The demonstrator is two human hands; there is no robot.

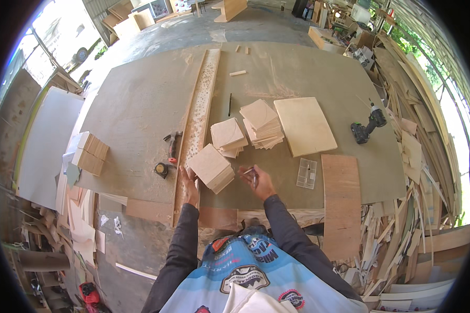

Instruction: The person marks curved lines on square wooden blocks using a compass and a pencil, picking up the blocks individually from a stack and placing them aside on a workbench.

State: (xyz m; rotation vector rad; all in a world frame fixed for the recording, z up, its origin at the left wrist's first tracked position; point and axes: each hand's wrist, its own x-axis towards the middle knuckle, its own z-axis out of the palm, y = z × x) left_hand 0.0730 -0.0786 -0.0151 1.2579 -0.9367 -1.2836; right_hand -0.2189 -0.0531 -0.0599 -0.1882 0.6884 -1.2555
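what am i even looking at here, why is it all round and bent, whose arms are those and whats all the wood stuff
This is one picture from a wide fisheye camera worn on a person's head, looking down, so straight edges curve near the rim. The two dark-sleeved arms are the wearer's own.

The left hand rests against a stack of square plywood pieces on the workbench. The right hand holds a thin pencil-like tool beside it.

Further back lie two more plywood stacks, a larger plywood sheet, a cordless drill, a clear plastic case, a hammer and a long drilled strip of wood.
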